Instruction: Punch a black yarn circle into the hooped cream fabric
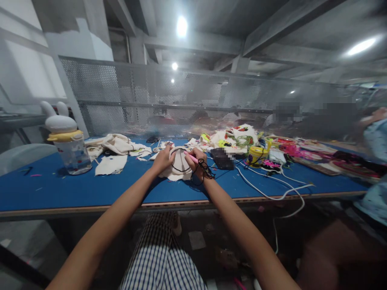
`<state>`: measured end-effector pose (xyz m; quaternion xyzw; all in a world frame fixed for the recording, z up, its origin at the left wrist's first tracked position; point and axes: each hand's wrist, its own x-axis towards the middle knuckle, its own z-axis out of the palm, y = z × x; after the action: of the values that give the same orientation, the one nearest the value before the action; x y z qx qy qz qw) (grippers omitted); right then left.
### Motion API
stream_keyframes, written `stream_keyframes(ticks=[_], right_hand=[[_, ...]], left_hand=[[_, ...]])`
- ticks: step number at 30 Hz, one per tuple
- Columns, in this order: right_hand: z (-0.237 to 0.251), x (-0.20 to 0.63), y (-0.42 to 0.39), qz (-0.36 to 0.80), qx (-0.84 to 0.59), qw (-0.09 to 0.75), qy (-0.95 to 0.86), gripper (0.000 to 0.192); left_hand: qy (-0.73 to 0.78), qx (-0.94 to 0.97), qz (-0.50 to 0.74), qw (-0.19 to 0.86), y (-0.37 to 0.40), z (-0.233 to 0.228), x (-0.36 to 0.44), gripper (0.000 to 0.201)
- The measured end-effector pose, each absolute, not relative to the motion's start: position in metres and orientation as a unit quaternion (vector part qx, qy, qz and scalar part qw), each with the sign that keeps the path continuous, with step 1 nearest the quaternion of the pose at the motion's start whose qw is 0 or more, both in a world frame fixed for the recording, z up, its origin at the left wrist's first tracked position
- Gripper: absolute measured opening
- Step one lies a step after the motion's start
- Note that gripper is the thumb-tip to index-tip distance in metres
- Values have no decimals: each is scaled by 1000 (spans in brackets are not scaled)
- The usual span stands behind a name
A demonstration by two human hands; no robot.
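Observation:
A cream cloth [180, 160] is stretched in a round hoop near the table's front edge, with a black curved line worked on it. My left hand [163, 159] grips the left side of the hoop, fingers closed round its rim. Pinched in my right hand [198, 160] is a pink pen-shaped punch needle [191, 157], its tip toward the right part of the cloth. Loose black yarn [208, 172] hangs in loops about my right hand and wrist. The tip itself is too small to make out.
On the blue table [45, 189] stand a rabbit-eared bottle [72, 155] and cloth scraps [111, 164] at left. Rightward are a dark phone-like slab [221, 159], yellow container [256, 157], white cables [284, 197] and heaped yarn. A perforated divider [169, 92] runs behind. A person's sleeve [375, 139] shows at right.

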<state>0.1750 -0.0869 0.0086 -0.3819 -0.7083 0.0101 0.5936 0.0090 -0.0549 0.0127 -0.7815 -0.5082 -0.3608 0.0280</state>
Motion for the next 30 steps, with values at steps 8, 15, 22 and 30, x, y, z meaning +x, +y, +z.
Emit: stream_keyframes(ticks=[8, 15, 22, 30], right_hand=[[8, 175, -82, 18, -356, 583, -730, 17], [2, 173, -63, 2, -331, 554, -764, 17], [9, 173, -81, -3, -372, 561, -739, 18], [11, 173, -90, -6, -380, 574, -726, 18]], left_hand=[[-495, -789, -362, 29, -57, 13, 10, 17], [-485, -799, -353, 43, -58, 14, 11, 18], [-503, -784, -363, 40, -57, 14, 13, 15], [-499, -781, -373, 33, -54, 11, 11, 16]])
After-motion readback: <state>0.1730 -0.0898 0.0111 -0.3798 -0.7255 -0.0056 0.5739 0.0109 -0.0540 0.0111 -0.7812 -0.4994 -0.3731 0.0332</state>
